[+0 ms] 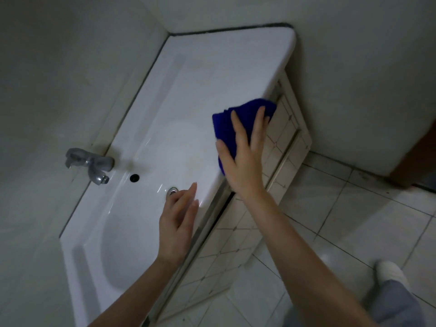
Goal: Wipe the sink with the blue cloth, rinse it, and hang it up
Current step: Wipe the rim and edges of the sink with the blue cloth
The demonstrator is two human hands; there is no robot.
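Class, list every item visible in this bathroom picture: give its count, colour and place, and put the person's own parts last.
white ceramic sink: one, white, along the wall corner
grey metal tap: one, grey, on the wall behind the basin
round overflow hole: one, dark, near the tap
metal drain: one, silver, basin bottom
blue cloth: one, blue, on the sink's front edge
tiled cabinet front: one, cream, under the sink
floor tiles: many, white
white shoe: one, lower right
left hand: open, over the basin
right hand: flat on the cloth
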